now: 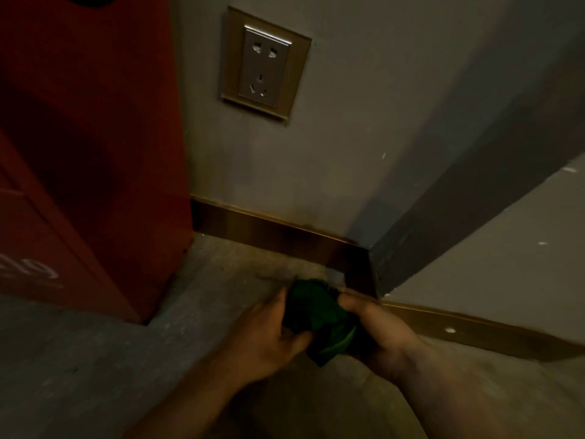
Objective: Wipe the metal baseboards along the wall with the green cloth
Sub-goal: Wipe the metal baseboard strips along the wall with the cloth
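**Inspector:** Item one, the green cloth. Location?

**Assistant:** Bunched between both hands, low over the floor, just in front of the outer wall corner. The left hand cups it from one side with the thumb pressed in; the right hand is closed on the other side. It appears clear of any surface.

**Inspector:** The step in hand?

**Assistant:** In my judgement, regathering the cloth before wiping. A flat, folded pad would serve better than this wad, since it would cover the full height of the strip.

**Inspector:** The metal baseboard?

**Assistant:** It runs from the red cabinet to the corner, then a second length carries on to the right. Pale flecks show on that length, and dark smudging sits near the corner.

**Inspector:** Recommendations?

**Assistant:** Long strokes along the metal, firm pressure into the corner joint and top lip. Keep a damp cloth well below the wall socket.
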### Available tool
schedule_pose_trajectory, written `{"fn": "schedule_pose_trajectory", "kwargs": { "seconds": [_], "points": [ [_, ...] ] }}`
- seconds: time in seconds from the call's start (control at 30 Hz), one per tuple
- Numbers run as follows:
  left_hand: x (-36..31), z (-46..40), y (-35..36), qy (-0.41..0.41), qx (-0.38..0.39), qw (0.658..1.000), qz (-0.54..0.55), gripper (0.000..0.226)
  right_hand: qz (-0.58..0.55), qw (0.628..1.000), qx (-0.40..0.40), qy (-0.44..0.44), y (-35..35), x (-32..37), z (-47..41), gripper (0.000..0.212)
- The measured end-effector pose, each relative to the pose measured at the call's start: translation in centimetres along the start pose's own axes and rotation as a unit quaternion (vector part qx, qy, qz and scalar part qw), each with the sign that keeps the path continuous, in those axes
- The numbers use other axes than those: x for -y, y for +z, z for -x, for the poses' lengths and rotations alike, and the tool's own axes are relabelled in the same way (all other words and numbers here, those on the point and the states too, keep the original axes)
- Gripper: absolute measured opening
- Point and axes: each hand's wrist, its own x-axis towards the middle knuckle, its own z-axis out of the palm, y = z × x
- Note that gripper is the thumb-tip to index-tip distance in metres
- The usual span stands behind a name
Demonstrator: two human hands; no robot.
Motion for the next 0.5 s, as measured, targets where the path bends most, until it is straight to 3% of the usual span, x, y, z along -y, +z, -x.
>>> {"fn": "schedule_pose_trajectory", "kwargs": {
  "seconds": [0.13, 0.3, 0.5],
  "points": [
    [-1.0, 0.2, -0.3, 0.007, -0.004, 1.0, -0.003, 0.081, -0.003, 0.999, 0.038, -0.026, -0.3, -0.5, 0.8, 0.029],
    [-2.8, 0.0, -0.8, 0.048, -0.039, 0.997, -0.051, 0.058, 0.028, 0.994, 0.085, -0.063, 0.0, -1.2, 1.5, 0.047],
    [-3.4, -0.6, -0.1, 0.094, -0.016, 0.979, -0.18, 0.06, 0.161, 0.978, -0.037, -0.126, -0.6, -1.9, 2.2, 0.042]
  ]
}}
